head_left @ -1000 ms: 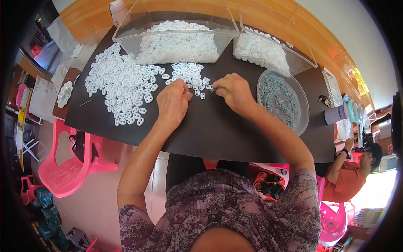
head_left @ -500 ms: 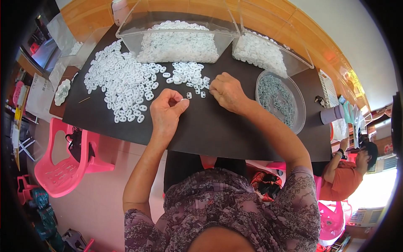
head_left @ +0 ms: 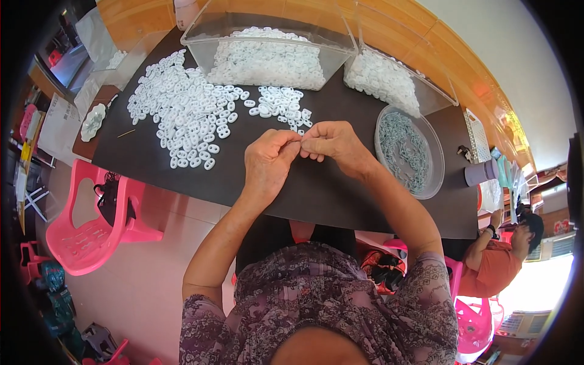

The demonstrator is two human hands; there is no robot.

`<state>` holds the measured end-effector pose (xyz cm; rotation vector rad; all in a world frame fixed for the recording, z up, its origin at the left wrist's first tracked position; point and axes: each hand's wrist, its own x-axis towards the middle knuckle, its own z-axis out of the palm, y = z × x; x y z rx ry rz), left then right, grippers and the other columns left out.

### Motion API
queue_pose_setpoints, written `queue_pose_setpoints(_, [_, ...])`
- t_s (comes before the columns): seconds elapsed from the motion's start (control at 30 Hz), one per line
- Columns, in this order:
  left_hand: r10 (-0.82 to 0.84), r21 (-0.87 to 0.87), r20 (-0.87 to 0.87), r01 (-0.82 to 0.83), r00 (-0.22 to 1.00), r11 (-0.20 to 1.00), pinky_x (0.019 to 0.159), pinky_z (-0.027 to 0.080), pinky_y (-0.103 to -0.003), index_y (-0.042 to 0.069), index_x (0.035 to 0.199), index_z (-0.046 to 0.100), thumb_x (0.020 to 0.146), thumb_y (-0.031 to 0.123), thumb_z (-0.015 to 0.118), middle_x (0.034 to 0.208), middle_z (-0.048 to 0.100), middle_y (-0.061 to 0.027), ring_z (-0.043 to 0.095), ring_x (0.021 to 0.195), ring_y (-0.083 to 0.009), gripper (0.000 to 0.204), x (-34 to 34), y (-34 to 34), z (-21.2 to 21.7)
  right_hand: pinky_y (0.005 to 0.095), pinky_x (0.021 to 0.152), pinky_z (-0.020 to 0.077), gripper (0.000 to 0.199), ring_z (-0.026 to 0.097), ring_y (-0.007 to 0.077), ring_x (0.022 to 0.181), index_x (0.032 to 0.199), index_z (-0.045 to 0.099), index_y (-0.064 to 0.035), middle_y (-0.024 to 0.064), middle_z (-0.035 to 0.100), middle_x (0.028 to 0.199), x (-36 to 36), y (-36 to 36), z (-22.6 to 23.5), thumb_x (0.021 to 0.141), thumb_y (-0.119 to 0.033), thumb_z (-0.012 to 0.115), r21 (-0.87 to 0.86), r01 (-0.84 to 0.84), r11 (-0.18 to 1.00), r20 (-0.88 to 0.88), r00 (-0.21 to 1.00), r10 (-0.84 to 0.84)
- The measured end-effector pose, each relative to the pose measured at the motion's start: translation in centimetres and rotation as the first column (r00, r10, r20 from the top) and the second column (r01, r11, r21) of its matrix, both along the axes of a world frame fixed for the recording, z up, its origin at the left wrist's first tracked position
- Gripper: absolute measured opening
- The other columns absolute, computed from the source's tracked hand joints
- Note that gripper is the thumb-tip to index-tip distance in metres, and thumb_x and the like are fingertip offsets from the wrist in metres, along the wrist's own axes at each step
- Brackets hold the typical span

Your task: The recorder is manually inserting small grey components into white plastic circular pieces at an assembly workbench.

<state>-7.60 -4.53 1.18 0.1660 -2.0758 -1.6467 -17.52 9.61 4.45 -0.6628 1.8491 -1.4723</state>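
Two hands [head_left: 266,164] [head_left: 342,147] brought together (touching), two loose white heaps [head_left: 182,112] [head_left: 281,102]

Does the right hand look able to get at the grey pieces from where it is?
Probably yes: the grey pieces lie in an open tub to the right of the right hand, and nothing seems to block the way.

The white pieces [head_left: 188,115] look like smooth plastic; the large box [head_left: 204,56] and round tub [head_left: 435,165] are clear, glossy plastic, the tabletop [head_left: 340,194] smooth, the chair [head_left: 118,231] shiny plastic, the shirt [head_left: 322,274] printed cloth
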Motion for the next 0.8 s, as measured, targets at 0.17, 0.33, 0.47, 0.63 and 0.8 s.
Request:
queue_pose_setpoints(0.17, [-0.043, 0.098, -0.017, 0.044, 0.999, 0.994, 0.054, 0.04, -0.018, -0.001, 0.087, 0.061, 0.084, 0.007, 0.061, 0.074, 0.057, 0.0005, 0.049, 0.063, -0.004, 0.008, -0.2, 0.3, -0.5, 0.0202, 0.057, 0.0424, 0.013, 0.054, 0.0088, 0.064, 0.084, 0.062, 0.0011, 0.0068, 0.063, 0.076, 0.7, 0.0, -0.4, 0.08, -0.011, 0.064, -0.067, 0.074, 0.995, 0.161, 0.985, -0.063])
queue_pose_setpoints(0.33, [-0.041, 0.102, -0.002, 0.041, 0.999, 0.994, 0.052, 0.039, -0.017, 0.0, 0.087, 0.06, 0.086, 0.01, 0.059, 0.071, 0.056, 0.0008, 0.047, 0.061, -0.0031, 0.01, -0.3, 0.6, -0.5, 0.02, 0.058, 0.0427, 0.014, 0.054, 0.0092, 0.064, 0.088, 0.059, 0.0017, 0.0064, 0.062, 0.078, 1.5, -0.3, -1.1, 0.079, -0.007, 0.065, -0.166, 0.226, 0.96, 0.218, 0.958, -0.188])
queue_pose_setpoints(0.47, [-0.054, 0.202, 0.098, 0.034, 0.994, 0.979, 0.047, 0.037, -0.018, 0.0, 0.085, 0.059, 0.085, 0.014, 0.059, 0.068, 0.055, 0.0006, 0.046, 0.056, -0.0033, 0.014, -0.6, 0.6, -0.7, 0.0197, 0.058, 0.0424, 0.015, 0.055, 0.009, 0.066, 0.089, 0.059, 0.0021, 0.0056, 0.061, 0.08, 1.8, -0.4, -1.7, 0.077, -0.004, 0.066, -0.231, 0.285, 0.931, 0.195, 0.95, -0.242])
queue_pose_setpoints(0.63, [-0.146, 0.482, 0.223, 0.021, 0.964, 0.876, 0.039, 0.032, -0.019, 0.001, 0.08, 0.059, 0.084, 0.014, 0.06, 0.063, 0.051, -0.0006, 0.042, 0.047, -0.0048, 0.014, -1.0, 0.2, 0.6, 0.0193, 0.065, 0.0444, 0.014, 0.056, 0.0078, 0.072, 0.089, 0.059, 0.002, 0.0034, 0.06, 0.081, 2.2, -1.0, -2.0, 0.076, 0.001, 0.065, -0.241, 0.302, 0.922, -0.065, 0.943, -0.326])
queue_pose_setpoints(0.8, [-0.179, 0.586, 0.244, 0.002, 0.953, 0.811, 0.038, 0.03, -0.02, 0.001, 0.078, 0.058, 0.083, 0.013, 0.059, 0.061, 0.049, -0.0013, 0.04, 0.045, -0.0053, 0.014, -1.4, 0.3, 0.7, 0.0204, 0.067, 0.0451, 0.013, 0.056, 0.008, 0.072, 0.087, 0.06, 0.002, 0.0032, 0.061, 0.081, 2.0, -1.3, -2.1, 0.075, 0.003, 0.064, -0.28, 0.327, 0.903, -0.071, 0.931, -0.359])
